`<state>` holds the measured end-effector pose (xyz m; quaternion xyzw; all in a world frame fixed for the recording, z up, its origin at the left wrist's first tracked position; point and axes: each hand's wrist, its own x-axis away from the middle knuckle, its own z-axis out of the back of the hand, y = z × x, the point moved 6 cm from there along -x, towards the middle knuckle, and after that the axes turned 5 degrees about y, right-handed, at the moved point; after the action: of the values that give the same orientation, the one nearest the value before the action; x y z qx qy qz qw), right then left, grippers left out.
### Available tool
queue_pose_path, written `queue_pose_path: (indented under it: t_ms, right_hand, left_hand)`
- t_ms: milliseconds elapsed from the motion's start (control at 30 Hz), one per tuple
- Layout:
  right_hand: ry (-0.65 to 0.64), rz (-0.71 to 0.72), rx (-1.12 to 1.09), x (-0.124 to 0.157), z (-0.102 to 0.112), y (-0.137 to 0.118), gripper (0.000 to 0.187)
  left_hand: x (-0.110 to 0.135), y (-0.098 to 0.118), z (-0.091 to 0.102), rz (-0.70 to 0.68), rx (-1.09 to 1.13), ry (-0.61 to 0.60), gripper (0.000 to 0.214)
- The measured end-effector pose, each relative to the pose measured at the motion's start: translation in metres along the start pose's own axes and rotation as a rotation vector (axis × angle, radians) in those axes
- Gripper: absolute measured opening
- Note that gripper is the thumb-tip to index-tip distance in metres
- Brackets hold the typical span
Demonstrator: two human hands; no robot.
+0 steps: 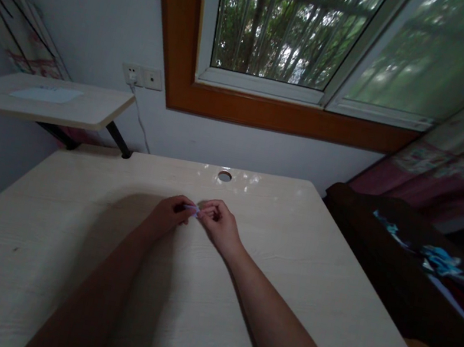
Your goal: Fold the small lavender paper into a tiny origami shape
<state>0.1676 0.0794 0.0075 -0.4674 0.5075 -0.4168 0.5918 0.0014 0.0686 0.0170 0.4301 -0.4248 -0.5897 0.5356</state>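
Over the far middle of the pale wooden desk (pixel 281 302), my two hands meet fingertip to fingertip. Between them is a small, thin, pale purple piece (pixel 192 208), mostly covered by fingers, so its kind cannot be made out. My left hand (pixel 168 214) pinches it from the left, thumb and forefinger closed. From the right, the thumb and fingers of my right hand (pixel 219 221) close on its other end. Both forearms reach in from the bottom of the view.
A round cable hole (pixel 225 176) lies beyond my hands near the desk's back edge. At the left stands a raised shelf (pixel 103 115) with a sheet of paper (pixel 46 93). Wall sockets (pixel 142 77) hold a plugged-in white cable. Dark furniture with blue cloth (pixel 441 260) stands right.
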Motion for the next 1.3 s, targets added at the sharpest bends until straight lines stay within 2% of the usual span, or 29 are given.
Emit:
queue_pose_path:
  t_ms: [233,667,833,1033,1300]
  right_hand:
    - [0.025,-0.005,-0.005,0.0013,0.0007,-0.0031,0.025]
    - [0.065,-0.021,-0.203,-0.0027,0.0057,0.0031,0.04]
    - [0.076,-0.017,-0.2,-0.0024,0.0067,0.0036,0.041]
    - [0.068,0.002,-0.146,-0.0013,0.0049,0.0015,0.039]
    - [0.06,0.028,-0.119,-0.002,0.0045,0.0029,0.038]
  left_hand:
    - [0.0002,0.0002,-0.0005,-0.026,-0.08,-0.034,0.029]
    - [0.0024,0.0043,-0.0012,0.052,0.012,-0.071,0.026]
    - [0.0018,0.0003,-0.0029,0.042,0.007,-0.085,0.029]
    - [0.0023,0.0055,-0.0053,-0.016,-0.054,-0.108,0.031]
    - [0.0,0.0006,-0.0031,-0.003,-0.069,-0.066,0.03]
